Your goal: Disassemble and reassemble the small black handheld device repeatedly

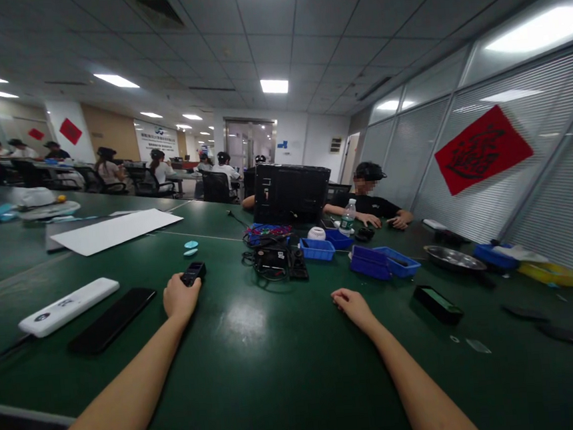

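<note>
My left hand (181,298) is closed around a small black device (194,272) with a little screen, at the table's left middle. The fingers cover its near side. My right hand (353,307) rests on the green table (280,369) with its fingers curled in, and I see nothing in them. Left of my left hand lie a flat black slab like a phone (112,320) and a long white device (68,307) with a black cable. Just beyond it are two small light-blue pieces (190,245). To the right of my right hand sits a black open box (438,304).
Black electronics with cables (273,263), blue bins (317,249), a water bottle (347,217) and a monitor (292,191) stand ahead. A metal dish (454,258) and a yellow tray (555,273) are at right. Across the table sits a person (375,200). White sheets (117,231) lie at left.
</note>
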A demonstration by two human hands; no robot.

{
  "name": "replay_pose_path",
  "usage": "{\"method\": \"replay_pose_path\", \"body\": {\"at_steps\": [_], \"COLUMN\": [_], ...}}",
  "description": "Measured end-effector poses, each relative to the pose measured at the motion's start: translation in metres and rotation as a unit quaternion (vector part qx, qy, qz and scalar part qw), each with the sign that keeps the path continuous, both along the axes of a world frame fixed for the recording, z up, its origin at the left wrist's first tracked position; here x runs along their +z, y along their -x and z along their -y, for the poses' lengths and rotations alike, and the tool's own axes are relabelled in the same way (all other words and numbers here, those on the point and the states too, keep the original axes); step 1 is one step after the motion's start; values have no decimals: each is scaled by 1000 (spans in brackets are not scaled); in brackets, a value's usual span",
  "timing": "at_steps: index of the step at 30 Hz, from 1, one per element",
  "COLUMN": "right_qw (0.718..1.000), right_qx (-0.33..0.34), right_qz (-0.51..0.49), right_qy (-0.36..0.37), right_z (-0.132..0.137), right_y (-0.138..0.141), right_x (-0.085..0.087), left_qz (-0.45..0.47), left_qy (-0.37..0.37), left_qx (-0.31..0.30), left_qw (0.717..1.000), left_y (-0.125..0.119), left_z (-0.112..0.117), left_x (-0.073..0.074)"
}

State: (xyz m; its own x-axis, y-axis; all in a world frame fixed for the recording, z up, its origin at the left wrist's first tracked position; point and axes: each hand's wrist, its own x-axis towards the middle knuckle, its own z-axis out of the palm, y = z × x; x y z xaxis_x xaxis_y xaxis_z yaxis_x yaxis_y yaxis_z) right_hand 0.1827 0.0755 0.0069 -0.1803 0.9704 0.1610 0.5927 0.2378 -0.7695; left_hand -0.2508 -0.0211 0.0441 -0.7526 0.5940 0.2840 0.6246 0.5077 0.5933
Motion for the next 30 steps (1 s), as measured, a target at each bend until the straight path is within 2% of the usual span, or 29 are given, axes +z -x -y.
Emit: {"method": "replay_pose_path", "body": {"at_steps": [12, 26, 30], "right_qw": [1000, 1000, 1000], "right_qx": [3, 9, 9], "right_qz": [1, 8, 14], "right_qy": [10, 0, -8], "right_z": [7, 6, 4], "right_y": [0, -1, -2], "right_x": [6, 6, 4], "left_qz": [-41, -41, -54], "left_qy": [73, 95, 103], "left_qx": [-41, -45, -66], "left_qw": [996, 994, 991], "left_y": [2, -2, -8], "left_z": [4, 7, 8], "left_x": [-2, 3, 2]}}
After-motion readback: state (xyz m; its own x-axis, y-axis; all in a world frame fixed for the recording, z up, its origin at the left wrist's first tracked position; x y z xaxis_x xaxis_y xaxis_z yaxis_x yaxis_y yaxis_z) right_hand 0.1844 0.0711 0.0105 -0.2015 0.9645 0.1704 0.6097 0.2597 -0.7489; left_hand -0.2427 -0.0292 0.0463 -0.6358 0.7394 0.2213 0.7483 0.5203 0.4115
